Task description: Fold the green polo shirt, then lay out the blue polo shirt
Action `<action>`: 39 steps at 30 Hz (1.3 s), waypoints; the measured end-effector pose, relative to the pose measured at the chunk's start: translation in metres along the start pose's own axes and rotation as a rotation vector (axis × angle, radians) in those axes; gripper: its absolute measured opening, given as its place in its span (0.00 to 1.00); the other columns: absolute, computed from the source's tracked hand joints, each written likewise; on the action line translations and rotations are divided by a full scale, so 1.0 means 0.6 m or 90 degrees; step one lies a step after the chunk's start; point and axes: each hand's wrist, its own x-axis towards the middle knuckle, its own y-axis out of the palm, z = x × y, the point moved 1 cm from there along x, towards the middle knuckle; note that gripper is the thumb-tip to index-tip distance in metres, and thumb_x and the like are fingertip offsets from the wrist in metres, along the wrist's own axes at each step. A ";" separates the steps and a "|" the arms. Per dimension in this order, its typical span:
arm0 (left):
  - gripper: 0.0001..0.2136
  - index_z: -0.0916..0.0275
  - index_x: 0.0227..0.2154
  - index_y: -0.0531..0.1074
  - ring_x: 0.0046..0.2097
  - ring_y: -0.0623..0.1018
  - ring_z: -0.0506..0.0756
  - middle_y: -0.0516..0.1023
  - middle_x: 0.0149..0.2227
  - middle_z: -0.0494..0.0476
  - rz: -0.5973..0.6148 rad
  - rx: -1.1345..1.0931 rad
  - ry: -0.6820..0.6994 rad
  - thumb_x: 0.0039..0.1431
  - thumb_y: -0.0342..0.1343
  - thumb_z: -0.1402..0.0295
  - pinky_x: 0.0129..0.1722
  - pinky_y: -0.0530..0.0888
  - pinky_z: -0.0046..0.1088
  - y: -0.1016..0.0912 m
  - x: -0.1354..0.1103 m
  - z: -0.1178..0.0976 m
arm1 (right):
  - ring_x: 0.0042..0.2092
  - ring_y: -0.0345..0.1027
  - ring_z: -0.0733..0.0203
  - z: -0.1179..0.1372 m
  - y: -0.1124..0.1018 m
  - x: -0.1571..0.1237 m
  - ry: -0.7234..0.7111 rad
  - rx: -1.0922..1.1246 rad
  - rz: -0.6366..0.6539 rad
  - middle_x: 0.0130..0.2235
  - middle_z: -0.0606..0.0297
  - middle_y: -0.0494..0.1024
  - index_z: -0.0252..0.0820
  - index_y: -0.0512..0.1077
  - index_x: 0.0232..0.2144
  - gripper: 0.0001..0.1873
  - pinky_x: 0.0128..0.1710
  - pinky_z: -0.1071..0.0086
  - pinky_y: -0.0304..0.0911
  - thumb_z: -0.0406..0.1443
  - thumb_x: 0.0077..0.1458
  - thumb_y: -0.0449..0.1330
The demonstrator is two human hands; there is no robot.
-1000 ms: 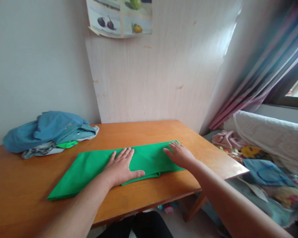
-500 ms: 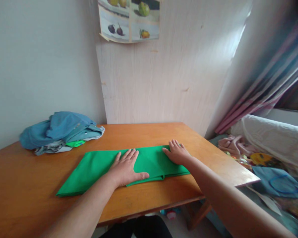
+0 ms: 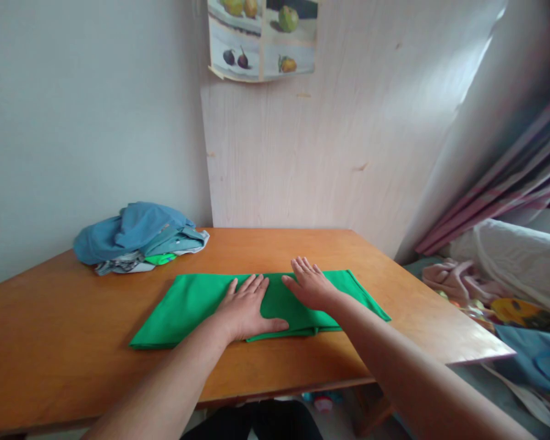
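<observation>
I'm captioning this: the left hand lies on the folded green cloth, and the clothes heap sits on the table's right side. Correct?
No: the clothes heap sits on the left side of the table, as the head view shows. The left hand does lie on the folded green cloth.

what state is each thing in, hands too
green cloth: folded, lying on the table
left hand: open, palm down on the cloth
right hand: open, over the cloth, contact unclear
clothes pile: rumpled, heaped
fruit picture: hanging, lower edge curled
pink cloth: crumpled
</observation>
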 end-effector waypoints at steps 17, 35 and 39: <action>0.49 0.57 0.71 0.45 0.73 0.43 0.64 0.44 0.73 0.61 0.000 -0.032 0.007 0.52 0.49 0.35 0.69 0.39 0.54 -0.006 -0.004 -0.004 | 0.72 0.39 0.51 0.084 0.037 0.016 -0.106 0.029 -0.001 0.71 0.51 0.52 0.36 0.52 0.69 0.37 0.69 0.54 0.41 0.53 0.70 0.35; 0.26 0.66 0.65 0.59 0.69 0.61 0.57 0.62 0.68 0.62 -0.153 -0.167 -0.163 0.66 0.42 0.63 0.67 0.58 0.34 -0.021 -0.017 0.087 | 0.72 0.37 0.46 0.083 0.071 0.008 -0.095 0.005 -0.002 0.72 0.52 0.48 0.41 0.51 0.71 0.47 0.69 0.50 0.39 0.63 0.62 0.36; 0.31 0.68 0.66 0.58 0.72 0.50 0.64 0.53 0.71 0.68 -0.132 -0.062 -0.231 0.67 0.42 0.53 0.69 0.48 0.49 -0.020 -0.051 0.126 | 0.72 0.38 0.46 0.080 0.075 0.009 -0.098 -0.001 -0.011 0.72 0.52 0.48 0.40 0.51 0.71 0.48 0.69 0.50 0.39 0.64 0.62 0.36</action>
